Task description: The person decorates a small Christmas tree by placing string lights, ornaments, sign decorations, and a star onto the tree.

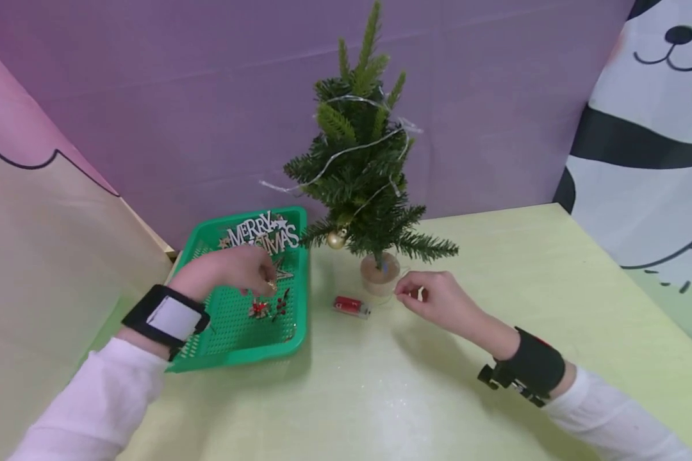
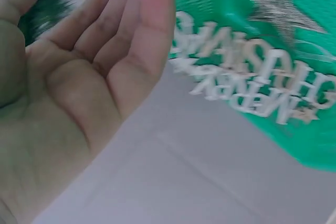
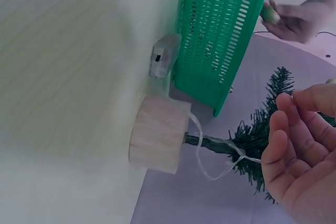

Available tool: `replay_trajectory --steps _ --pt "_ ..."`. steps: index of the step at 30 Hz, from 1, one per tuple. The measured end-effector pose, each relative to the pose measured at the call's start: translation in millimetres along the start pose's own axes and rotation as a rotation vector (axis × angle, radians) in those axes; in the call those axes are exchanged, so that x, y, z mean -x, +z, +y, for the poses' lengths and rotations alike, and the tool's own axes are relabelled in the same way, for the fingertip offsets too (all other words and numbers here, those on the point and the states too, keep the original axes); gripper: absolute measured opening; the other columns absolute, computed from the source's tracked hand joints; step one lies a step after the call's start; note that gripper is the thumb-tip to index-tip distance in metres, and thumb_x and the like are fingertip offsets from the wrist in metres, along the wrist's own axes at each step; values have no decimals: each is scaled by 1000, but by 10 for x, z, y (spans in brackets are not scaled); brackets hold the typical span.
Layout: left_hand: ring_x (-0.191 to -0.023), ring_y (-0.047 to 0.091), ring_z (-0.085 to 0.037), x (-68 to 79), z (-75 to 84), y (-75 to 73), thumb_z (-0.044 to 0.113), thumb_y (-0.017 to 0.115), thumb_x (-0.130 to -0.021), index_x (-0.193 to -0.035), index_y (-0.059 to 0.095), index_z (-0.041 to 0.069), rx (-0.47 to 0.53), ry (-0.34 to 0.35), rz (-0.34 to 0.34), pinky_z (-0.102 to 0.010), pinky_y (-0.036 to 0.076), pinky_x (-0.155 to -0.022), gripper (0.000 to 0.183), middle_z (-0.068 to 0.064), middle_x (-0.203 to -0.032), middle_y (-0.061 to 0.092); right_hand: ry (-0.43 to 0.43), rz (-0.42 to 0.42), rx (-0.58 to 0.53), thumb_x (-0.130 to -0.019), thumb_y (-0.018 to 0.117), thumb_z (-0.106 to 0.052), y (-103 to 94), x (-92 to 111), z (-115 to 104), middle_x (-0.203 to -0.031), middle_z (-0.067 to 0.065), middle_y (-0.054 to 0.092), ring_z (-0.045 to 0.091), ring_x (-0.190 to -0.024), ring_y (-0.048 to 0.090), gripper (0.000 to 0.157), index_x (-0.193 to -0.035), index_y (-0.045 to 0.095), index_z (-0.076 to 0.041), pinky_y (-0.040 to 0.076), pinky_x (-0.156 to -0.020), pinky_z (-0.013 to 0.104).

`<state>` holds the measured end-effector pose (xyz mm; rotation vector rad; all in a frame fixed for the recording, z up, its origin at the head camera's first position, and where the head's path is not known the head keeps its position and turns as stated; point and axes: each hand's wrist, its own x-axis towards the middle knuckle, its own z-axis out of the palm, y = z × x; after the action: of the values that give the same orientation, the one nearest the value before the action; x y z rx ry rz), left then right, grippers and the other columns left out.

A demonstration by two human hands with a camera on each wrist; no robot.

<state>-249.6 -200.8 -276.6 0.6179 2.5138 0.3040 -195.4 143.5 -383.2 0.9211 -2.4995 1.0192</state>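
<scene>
The left hand (image 1: 247,267) pinches one gold ball (image 3: 271,15) over one green basket (image 1: 302,288); one upright tree (image 1: 348,169) stands to its right on the desk (image 1: 346,397), nearer the right hand (image 1: 435,298), whose thumb and fingertip meet, though what they hold I cannot tell. One gold bauble (image 1: 336,240) hangs on the tree, one battery box (image 1: 352,307) lies beside its base (image 1: 376,279)

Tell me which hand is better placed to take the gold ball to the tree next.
Probably the left hand: it already holds the gold ball, over the green basket. The right hand is nearer the tree base but would need a handover.
</scene>
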Motion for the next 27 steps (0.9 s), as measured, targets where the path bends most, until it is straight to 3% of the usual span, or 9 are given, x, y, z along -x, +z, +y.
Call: replay_trajectory --steps 7,11,17,20,24,27 --pt "-82 62 -8 172 344 -48 24 71 -84 -109 67 11 -4 199 288 -30 53 -76 29 4 -91 67 -15 39 -65 -85 68 -9 -19 -59 -131 -80 -3 69 2 -67 59 8 -92 70 -12 50 -55 19" --pt "-85 62 -9 294 633 -10 23 72 -84 -114 65 15 37 261 434 -29 53 -73 32 6 -96 66 -18 33 -163 -87 65 -9 -61 -143 -284 -82 0 69 5 -70 62 10 -96 69 -11 53 -59 21" --pt "-89 62 -10 396 996 49 19 71 -85 -119 63 12 110 408 607 -25 53 -76 36 3 -105 65 75 -2 -349 -89 64 -10 -123 -238 -534 -90 4 69 9 -73 64 11 -99 68 -7 55 -62 24" --pt "-88 62 -7 425 1131 76 18 72 -84 -118 63 13 148 463 670 -22 52 -75 35 4 -104 65 84 117 -381 -87 66 -8 -132 -262 -613 -92 3 65 9 -76 58 13 -100 65 -5 53 -62 22" --pt "-86 62 -5 447 1265 110 16 73 -83 -117 64 14 208 518 712 -21 52 -76 35 5 -105 66 -26 298 -410 -84 69 -3 -154 -312 -675 -97 9 59 15 -82 54 25 -107 60 0 51 -63 20" --pt "-85 63 -5 448 1329 135 13 73 -82 -117 64 12 252 563 731 -21 53 -78 35 4 -106 67 -107 332 -448 -86 70 -11 -173 -348 -710 -102 11 60 17 -87 55 30 -111 59 1 50 -67 20"
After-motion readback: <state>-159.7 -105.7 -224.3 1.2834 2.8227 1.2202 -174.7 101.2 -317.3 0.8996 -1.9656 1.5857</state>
